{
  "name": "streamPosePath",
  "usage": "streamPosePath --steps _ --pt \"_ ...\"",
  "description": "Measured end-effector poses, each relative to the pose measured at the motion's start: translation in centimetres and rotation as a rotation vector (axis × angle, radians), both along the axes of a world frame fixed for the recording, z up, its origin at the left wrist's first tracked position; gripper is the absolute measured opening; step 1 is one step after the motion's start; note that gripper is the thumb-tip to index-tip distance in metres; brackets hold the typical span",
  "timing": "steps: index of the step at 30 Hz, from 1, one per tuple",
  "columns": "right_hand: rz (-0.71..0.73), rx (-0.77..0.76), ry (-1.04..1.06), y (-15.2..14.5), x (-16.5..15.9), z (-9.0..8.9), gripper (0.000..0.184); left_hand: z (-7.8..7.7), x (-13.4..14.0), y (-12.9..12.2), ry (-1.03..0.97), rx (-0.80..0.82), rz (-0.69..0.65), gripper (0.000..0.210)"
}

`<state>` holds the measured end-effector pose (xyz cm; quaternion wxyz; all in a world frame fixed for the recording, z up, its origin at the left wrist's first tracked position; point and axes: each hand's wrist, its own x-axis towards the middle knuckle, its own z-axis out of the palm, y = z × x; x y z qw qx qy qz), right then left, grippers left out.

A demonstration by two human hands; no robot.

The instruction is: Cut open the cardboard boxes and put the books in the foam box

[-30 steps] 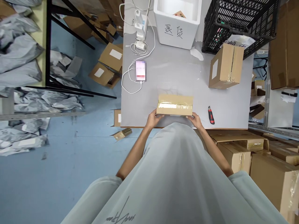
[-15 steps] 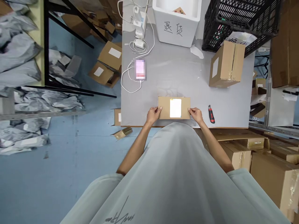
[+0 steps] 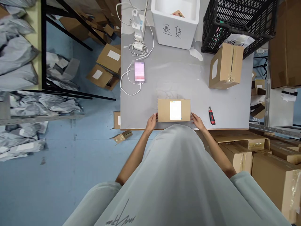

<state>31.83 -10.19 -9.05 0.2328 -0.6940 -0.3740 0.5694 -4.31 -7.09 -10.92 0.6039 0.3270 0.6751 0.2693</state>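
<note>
A flat brown cardboard box [image 3: 162, 110] with a white label [image 3: 175, 110] lies near the table's front edge. My left hand [image 3: 151, 122] is at its left end, fingers extended along the side and thumb off the top. At the opposite end, my right hand [image 3: 197, 121] has its fingers loosely apart, the tips close to the box edge. Whether the fingertips press on the cardboard is hard to see. A red and black utility knife [image 3: 212, 116] lies to the right of my right hand.
On the grey table [image 3: 174, 69] are a phone [image 3: 139, 71] with a white cable, a power strip [image 3: 139, 26], a white bin [image 3: 175, 33], a black crate [image 3: 235, 22] and a taped carton [image 3: 227, 67]. Cartons [image 3: 270, 175] are stacked at lower right; grey parcels [image 3: 44, 103] lie left.
Both thumbs have come off the top of the box, and my hands have shifted slightly outward and toward me along its ends. The whole view has shifted a little.
</note>
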Motion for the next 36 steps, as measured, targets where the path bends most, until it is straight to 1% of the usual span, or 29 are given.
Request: streamPosePath --steps 2,4,7,9,11,13,15,17,19,20,23,27,30,33,36 --pt "0.055 0.044 0.053 -0.8 -0.1 -0.1 0.083 0.0 0.1 -0.9 -0.016 -0.041 0.022 0.068" --pt "0.1 0.109 0.098 -1.2 -0.6 -0.1 0.087 0.0 0.4 -1.5 -0.011 -0.043 0.038 0.068" --pt "0.087 0.142 0.106 -1.0 -1.3 0.3 0.086 0.4 0.8 -2.0 -0.014 -0.015 0.048 0.072" --pt "0.064 0.153 0.075 -0.7 -1.4 0.9 0.086 0.9 0.9 -2.0 -0.007 0.009 0.045 0.078" --pt "0.05 0.176 0.013 -0.1 -1.4 1.9 0.083 1.6 0.8 -1.8 0.016 0.057 0.037 0.085" --pt "0.053 0.222 -0.083 0.6 -1.4 3.4 0.077 2.6 0.6 -1.2 0.054 0.148 0.0 0.087" --pt "0.084 0.285 -0.187 1.4 -1.5 5.0 0.069 3.7 0.4 -0.4 0.126 0.26 -0.05 0.082" --pt "0.127 0.339 -0.287 2.1 -1.7 6.4 0.063 4.7 0.4 0.5 0.225 0.351 -0.092 0.071" --pt "0.163 0.351 -0.368 2.7 -2.0 7.3 0.064 5.5 0.4 1.4 0.313 0.392 -0.116 0.061" --pt "0.174 0.341 -0.397 2.9 -2.2 7.4 0.066 5.7 0.5 1.8 0.344 0.397 -0.13 0.057" --pt "0.187 0.279 -0.432 3.3 -2.5 6.8 0.074 5.6 0.6 2.8 0.404 0.36 -0.182 0.051" --pt "0.156 0.245 -0.452 3.6 -2.7 5.3 0.076 4.6 0.8 3.8 0.421 0.292 -0.217 0.05" --pt "0.148 0.231 -0.456 4.0 -2.6 4.6 0.075 3.9 0.9 4.3 0.411 0.291 -0.175 0.051" --pt "0.139 0.196 -0.425 4.3 -2.3 4.3 0.074 3.5 1.1 4.6 0.38 0.273 -0.118 0.054" --pt "0.068 0.159 -0.356 4.1 -2.1 3.9 0.074 3.2 1.1 4.4 0.31 0.229 -0.085 0.063"
